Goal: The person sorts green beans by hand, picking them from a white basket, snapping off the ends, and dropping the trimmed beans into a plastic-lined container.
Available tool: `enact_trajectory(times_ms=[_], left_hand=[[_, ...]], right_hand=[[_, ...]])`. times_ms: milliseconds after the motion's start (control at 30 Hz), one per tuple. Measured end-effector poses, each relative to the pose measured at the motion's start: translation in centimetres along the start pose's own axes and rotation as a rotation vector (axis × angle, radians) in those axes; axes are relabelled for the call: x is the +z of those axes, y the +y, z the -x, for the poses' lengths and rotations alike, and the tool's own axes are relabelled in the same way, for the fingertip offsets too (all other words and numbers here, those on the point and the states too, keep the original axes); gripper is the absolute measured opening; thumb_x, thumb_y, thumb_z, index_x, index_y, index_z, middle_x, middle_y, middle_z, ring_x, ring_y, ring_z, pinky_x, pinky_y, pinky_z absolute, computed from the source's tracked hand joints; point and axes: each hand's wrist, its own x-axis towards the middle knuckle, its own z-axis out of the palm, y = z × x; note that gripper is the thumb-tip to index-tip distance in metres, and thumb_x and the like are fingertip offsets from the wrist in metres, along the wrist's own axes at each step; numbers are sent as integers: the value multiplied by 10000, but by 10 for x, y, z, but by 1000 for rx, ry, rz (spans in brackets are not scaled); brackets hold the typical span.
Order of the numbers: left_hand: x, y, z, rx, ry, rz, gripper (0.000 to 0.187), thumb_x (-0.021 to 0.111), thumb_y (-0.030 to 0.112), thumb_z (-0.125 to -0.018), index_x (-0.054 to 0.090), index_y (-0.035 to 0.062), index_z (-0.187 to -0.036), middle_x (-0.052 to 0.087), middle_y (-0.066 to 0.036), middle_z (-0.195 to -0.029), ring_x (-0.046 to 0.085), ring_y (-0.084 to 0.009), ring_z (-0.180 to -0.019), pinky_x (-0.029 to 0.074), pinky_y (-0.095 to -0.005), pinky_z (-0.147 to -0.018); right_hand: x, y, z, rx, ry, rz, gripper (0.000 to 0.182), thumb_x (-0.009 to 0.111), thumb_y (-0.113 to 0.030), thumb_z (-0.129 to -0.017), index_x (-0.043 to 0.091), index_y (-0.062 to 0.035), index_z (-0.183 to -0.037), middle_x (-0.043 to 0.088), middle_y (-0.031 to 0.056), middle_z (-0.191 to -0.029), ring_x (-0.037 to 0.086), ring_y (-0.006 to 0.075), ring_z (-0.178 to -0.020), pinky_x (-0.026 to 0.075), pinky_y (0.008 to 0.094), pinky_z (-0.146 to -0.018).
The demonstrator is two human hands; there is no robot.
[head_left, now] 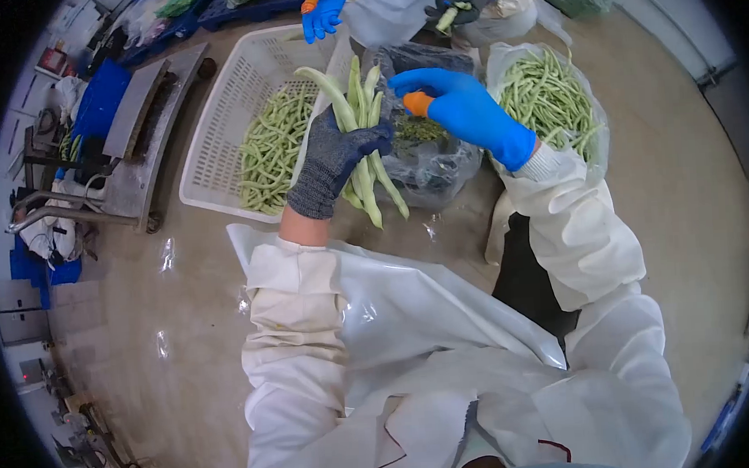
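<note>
Left hand (337,160) grasps a bean bunch (345,111) at twelve o'clock from view centre. Right hand (463,115), one o'clock: released, fingers extended. White crate (204,141), between ten and eleven: loose pods (277,150). Clear bag (601,147), two o'clock: heaped pods (548,102).

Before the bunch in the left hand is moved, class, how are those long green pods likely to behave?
The long green pods probably flex only slightly: they jut above and below the left hand without drooping. Being slim and seemingly loose, they may slide apart if the grip slackens.
</note>
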Motion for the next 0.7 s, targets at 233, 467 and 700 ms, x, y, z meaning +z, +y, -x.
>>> enact_trajectory(times_ms=[233, 467, 700], left_hand=[[8, -2, -6, 6, -33, -372, 550, 785, 90, -651, 548, -16, -1136, 649, -107, -885, 642, -174, -762, 529, -303, -671], [6, -11, -8, 130, 129, -667, 625, 813, 97, -580, 546, -8, -1135, 651, -144, -969, 630, -249, -871, 498, -368, -808], [6, -9, -13, 306, 253, -203, 544, 794, 29, -623, 551, -19, -1108, 632, -86, -919, 625, -167, -803, 520, -290, -713]], right_hand=[[0, -12, 11, -89, -70, 319, 226, 614, -173, -790, 685, -74, -980, 660, 154, -914, 639, 299, -766, 504, 374, -708], [9, 0, 10, -335, -109, 813, 199, 595, -174, -742, 691, -67, -880, 649, 161, -884, 621, 340, -764, 499, 397, -686], [11, 9, -6, 109, 54, -424, 223, 573, -155, -742, 681, -21, -884, 648, 205, -856, 610, 368, -724, 488, 370, -658]])
